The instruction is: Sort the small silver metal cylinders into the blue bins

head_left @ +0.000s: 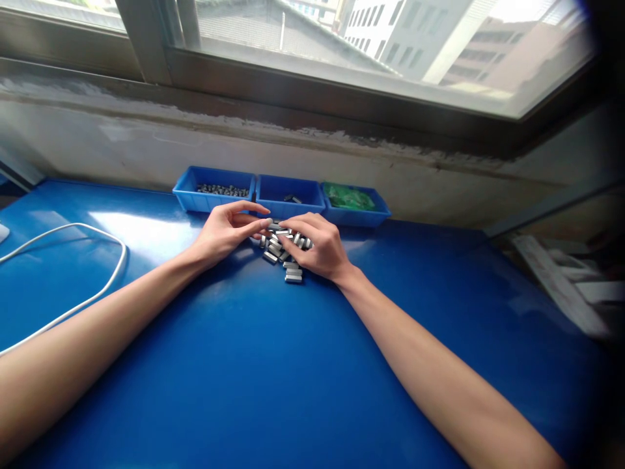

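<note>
A loose pile of small silver metal pieces, short and bar-like (274,249), lies on the blue table in front of the bins. At the pile's left edge is my left hand (224,231), its thumb and fingers stretched out and apart, the fingertips close to the upper pieces. From the right, my right hand (319,247) curves over the pile with thumb and index finger apart. Its fingertips touch or nearly touch the pieces, and part of the pile is hidden under it. No piece is clearly gripped in either hand.
Three joined blue bins stand behind the pile: the left bin (215,203) holds many small metal parts, the middle bin (273,207) a few dark pieces, the right bin (354,217) green packets (349,197). A white cable (105,290) loops across the left. Behind rises a wall with a window.
</note>
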Demonstrator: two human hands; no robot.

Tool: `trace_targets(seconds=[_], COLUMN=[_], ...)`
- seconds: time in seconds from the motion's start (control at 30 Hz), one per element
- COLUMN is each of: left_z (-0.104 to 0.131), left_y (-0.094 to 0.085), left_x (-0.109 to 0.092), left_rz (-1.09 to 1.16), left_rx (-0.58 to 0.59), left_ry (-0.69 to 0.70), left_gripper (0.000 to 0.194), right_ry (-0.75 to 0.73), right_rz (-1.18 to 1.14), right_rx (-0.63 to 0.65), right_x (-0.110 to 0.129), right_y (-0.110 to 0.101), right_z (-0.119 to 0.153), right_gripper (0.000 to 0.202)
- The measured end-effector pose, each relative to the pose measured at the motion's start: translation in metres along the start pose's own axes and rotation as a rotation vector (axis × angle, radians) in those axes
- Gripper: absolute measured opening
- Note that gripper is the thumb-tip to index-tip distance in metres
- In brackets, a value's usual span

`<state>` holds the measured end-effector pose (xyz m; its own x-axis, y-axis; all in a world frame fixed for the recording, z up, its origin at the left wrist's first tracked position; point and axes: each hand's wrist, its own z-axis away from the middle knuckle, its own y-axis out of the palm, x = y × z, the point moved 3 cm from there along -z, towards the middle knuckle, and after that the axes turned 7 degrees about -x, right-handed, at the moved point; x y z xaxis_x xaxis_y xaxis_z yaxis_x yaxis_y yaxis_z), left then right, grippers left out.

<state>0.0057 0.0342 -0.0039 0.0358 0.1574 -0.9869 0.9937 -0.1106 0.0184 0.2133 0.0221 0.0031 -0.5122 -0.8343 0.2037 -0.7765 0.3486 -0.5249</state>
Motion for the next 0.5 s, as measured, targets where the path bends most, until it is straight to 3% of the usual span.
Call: trace_targets(seconds=[0.27,0.37,0.5], left_z=[0.0,0.004,0.013], left_y=[0.003,0.005,0.011], left_x=[-0.001,-0.006,-0.016], left_rz=[-0.075,-0.204,-0.496], left_rx=[0.031,0.003,0.026], left_ry=[0.046,0.162,0.465], left_gripper=[0.056,0.049,0.035], right_ry=[-0.007,0.081,0.368], right_rz=[0.012,0.08,0.218], right_rx=[0.049,-0.059,-0.267], right_x=[0.002,-0.002,-0.015], right_y=[0.005,0.002,-0.005], right_z=[0.0,0.0,0.001], right_gripper=[0.016,0.018,0.027])
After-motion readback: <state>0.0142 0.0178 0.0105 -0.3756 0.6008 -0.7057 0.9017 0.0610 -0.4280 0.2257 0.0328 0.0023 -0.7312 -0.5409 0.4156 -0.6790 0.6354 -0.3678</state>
